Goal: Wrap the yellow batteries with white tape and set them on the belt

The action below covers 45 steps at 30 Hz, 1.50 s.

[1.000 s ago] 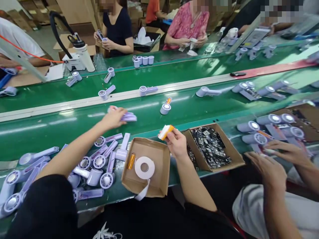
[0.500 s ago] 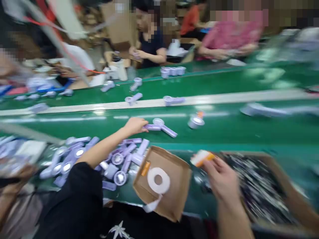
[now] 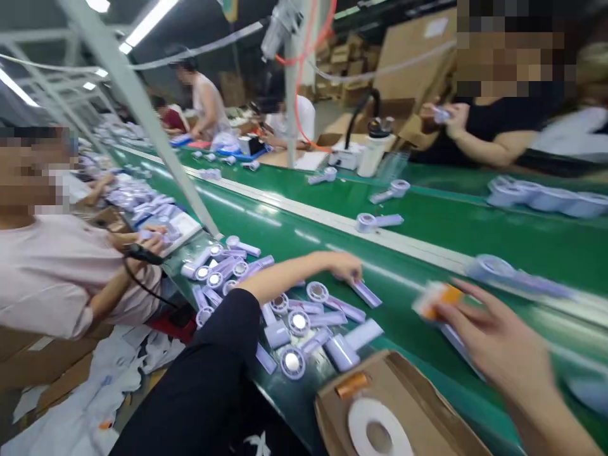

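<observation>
My left hand (image 3: pixel 346 266) is closed on the end of a lavender handheld-fan part (image 3: pixel 368 294), at the belt side of a heap of similar parts. The heap (image 3: pixel 299 323) has round fan heads and handles lying across one another. My right hand (image 3: pixel 498 348) pinches a small orange-and-white piece (image 3: pixel 437 301), blurred, above the green belt. A lavender handle (image 3: pixel 460 349) shows partly behind the right fingers. Between my arms, a cardboard box (image 3: pixel 422 405) holds a roll of white tape (image 3: pixel 361 421) and an orange object (image 3: pixel 351 384).
The green conveyor belt (image 3: pixel 266 221) runs past with a pale middle strip and scattered fan parts (image 3: pixel 380 221). A metal post (image 3: pixel 156 133) slants down at the left. A co-worker in a pale shirt (image 3: pixel 61 272) sits close by; other people work across the belt.
The view has swung left, and the box of dark pieces at the right is out of view. My left hand has come to the heap's edge; my right hand is now over the belt.
</observation>
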Tool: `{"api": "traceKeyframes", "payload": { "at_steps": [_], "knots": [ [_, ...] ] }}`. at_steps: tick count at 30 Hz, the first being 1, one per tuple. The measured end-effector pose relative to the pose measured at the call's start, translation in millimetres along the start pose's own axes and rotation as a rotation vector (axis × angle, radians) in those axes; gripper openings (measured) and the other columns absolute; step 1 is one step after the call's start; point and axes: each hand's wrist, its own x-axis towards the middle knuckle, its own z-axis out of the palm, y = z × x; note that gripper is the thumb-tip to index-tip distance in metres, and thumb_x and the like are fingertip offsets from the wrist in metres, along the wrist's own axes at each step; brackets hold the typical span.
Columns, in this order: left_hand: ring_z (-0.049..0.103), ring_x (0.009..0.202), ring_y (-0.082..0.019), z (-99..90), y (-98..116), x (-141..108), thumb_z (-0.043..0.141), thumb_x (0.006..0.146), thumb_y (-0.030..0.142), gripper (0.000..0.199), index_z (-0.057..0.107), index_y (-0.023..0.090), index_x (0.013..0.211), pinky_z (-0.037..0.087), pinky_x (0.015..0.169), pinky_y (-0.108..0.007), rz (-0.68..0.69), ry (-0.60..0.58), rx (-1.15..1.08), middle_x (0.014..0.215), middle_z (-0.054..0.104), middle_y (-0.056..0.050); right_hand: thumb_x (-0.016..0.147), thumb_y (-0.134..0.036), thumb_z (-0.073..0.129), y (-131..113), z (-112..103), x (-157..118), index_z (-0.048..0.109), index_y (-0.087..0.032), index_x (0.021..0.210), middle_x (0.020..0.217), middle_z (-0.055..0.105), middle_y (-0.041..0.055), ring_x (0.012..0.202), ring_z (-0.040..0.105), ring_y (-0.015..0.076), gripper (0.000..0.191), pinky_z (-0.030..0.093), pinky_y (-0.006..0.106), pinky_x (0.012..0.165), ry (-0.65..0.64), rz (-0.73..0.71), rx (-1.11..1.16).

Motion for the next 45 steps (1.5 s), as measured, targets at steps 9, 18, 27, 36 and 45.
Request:
{"api": "traceKeyframes", "payload": {
  "at_steps": [9, 18, 27, 36, 45],
  "knots": [
    [0.066, 0.084, -0.021, 40.1, -55, 52, 0.048, 0.103, 0.035, 0.026, 0.068, 0.019, 0.096, 0.049, 0.077, -0.03, 0.03, 0.146, -0.267, 0.093, 0.076, -0.005, 0.098, -0.027, 0.07, 46, 71, 60, 0.069, -0.019, 0.143, 0.103, 0.087, 0.0062, 0.099, 0.082, 0.0225, 0.046, 0.061, 0.036, 0.098, -0.46, -0.174, -0.454],
    [0.068, 0.093, -0.021, 46.5, -51, 60, 0.048, 0.105, 0.039, 0.025, 0.064, 0.022, 0.096, 0.049, 0.084, -0.029, -0.057, 0.156, -0.284, 0.103, 0.078, -0.006, 0.11, -0.035, 0.062, 30, 70, 44, 0.063, -0.024, 0.155, 0.122, 0.084, 0.0141, 0.107, 0.08, 0.0309, 0.046, 0.057, 0.038, 0.094, -0.67, -0.278, -1.043],
    [0.073, 0.103, -0.022, 37.3, -22, 72, 0.048, 0.109, 0.031, 0.019, 0.065, 0.024, 0.107, 0.05, 0.088, -0.028, -0.145, 0.135, -0.187, 0.111, 0.082, -0.005, 0.111, -0.044, 0.057, 21, 92, 48, 0.073, -0.02, 0.144, 0.131, 0.079, 0.0231, 0.118, 0.077, 0.0399, 0.044, 0.059, 0.049, 0.097, -0.753, -0.177, -1.221],
    [0.065, 0.127, -0.034, 61.6, 84, -21, 0.058, 0.107, 0.049, 0.035, 0.072, 0.021, 0.123, 0.046, 0.113, -0.048, 0.25, 0.256, 0.08, 0.129, 0.075, -0.015, 0.109, -0.041, 0.06, -29, -32, -102, 0.08, -0.021, 0.131, 0.133, 0.082, 0.0088, 0.124, 0.077, 0.0273, 0.036, 0.058, 0.042, 0.111, -0.301, -0.263, -0.51],
    [0.065, 0.131, -0.035, 128.4, 173, -105, 0.065, 0.098, 0.018, 0.032, 0.078, 0.026, 0.127, 0.05, 0.117, -0.052, 0.638, 0.045, 0.309, 0.13, 0.076, -0.014, 0.099, -0.051, 0.07, -27, -68, -239, 0.087, -0.024, 0.099, 0.097, 0.088, 0.0067, 0.084, 0.082, 0.024, 0.032, 0.064, 0.035, 0.078, 0.053, 0.011, -0.333]
  ]
}}
